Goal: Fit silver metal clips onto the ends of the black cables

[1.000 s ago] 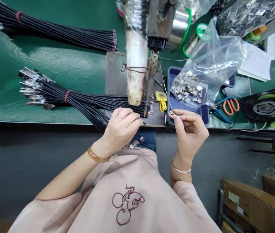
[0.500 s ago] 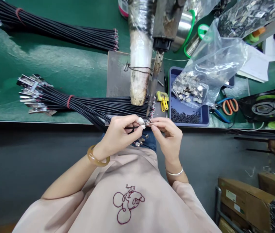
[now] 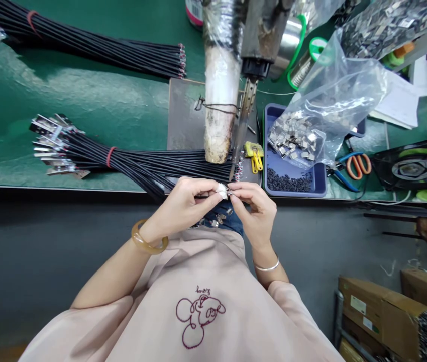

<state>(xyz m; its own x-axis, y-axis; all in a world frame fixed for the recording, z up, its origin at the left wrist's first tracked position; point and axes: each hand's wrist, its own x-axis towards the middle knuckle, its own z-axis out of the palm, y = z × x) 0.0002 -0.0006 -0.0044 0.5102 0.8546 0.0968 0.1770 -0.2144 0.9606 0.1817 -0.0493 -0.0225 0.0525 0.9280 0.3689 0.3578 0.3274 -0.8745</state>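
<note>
My left hand (image 3: 193,206) is pinched closed on a black cable at the bench's front edge, with white wrapping on its fingertips; most of that cable is hidden by the fingers. Against it, my right hand (image 3: 254,208) pinches a small shiny metal piece (image 3: 229,192), too small to make out fully. Just above the fingertips, the tip of a soldering iron (image 3: 238,146) points down. A bundle of black cables (image 3: 161,157) with a red band lies behind my hands, metal connectors at its left end. Several small metal parts (image 3: 219,218) rest on my lap.
A blue tray (image 3: 321,188) at right holds metal shells and small black pieces, partly under a plastic bag (image 3: 345,90). Orange-handled pliers (image 3: 357,165), solder spools (image 3: 304,65) and a yellow clip with sponge (image 3: 254,157) stand nearby. Another cable bundle (image 3: 96,45) lies behind.
My hands have drawn closer together, the right moving slightly left. The cable and metal piece between the fingertips are more covered now. The view has shifted a little.
</note>
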